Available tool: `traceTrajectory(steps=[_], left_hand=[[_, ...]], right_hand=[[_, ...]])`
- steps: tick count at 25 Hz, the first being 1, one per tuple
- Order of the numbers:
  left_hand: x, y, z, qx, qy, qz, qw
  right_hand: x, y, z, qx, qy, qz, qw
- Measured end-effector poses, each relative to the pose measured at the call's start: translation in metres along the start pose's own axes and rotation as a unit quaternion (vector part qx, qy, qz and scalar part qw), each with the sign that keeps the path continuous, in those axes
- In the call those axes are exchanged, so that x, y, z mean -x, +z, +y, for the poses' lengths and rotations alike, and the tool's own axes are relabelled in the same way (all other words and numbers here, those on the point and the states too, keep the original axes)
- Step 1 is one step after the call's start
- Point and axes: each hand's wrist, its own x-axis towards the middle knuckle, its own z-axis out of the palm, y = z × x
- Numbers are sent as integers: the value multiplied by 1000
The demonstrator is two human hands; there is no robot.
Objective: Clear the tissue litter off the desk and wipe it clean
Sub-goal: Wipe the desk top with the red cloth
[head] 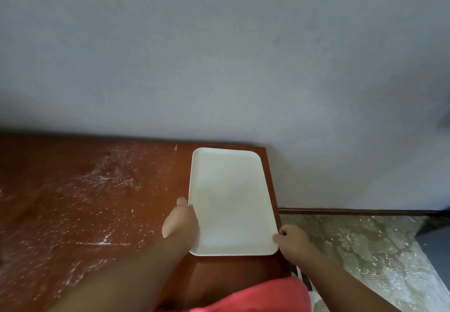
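Both hands are clamped on the white tray (231,199), left hand (181,221) on its left edge, right hand (292,239) at its near-right corner, while the tissue litter (102,180) is scattered left of the tray, nearer the left hand.

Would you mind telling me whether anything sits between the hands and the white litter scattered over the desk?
Only the white tray, which both the left hand and right hand hold at the desk's right end. The litter specks lie left of it, with nothing visible between.
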Motion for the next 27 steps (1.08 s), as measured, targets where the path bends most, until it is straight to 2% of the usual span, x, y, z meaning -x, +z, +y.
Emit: traceTrajectory(steps=[6,8,10,11,13,15,16,18,19,21,23,25,27], left_hand=[[-19,14,-2,-16,5,-18,1000],[-10,10,-9,18,3,-2,1000],[12,3,-18,51,22,45,997],[29,2,-23,63,66,81,993],[76,7,-35,73,221,120,965],[140,27,-59,1,365,69,928],[168,42,-73,-74,400,29,913],[203,60,-106,-193,396,-93,893],[208,65,-118,-228,377,-119,890],[207,57,-130,-254,337,-146,895],[206,40,-146,-264,322,-138,899],[206,25,-174,-302,328,-131,886],[210,4,-206,-300,290,-169,893]], right_hand=[[-23,6,8,-64,48,5,997],[-11,5,15,-88,51,18,995],[15,4,29,-117,16,59,991],[35,3,37,-115,-23,89,989],[74,9,63,-54,-140,154,977],[109,33,95,65,-234,142,959],[122,53,110,132,-259,126,948],[148,97,124,224,-266,100,932],[158,114,123,224,-252,91,937],[169,137,112,207,-224,90,948],[180,156,95,236,-215,90,943],[200,174,75,247,-195,73,947],[221,199,54,232,-191,68,951]])
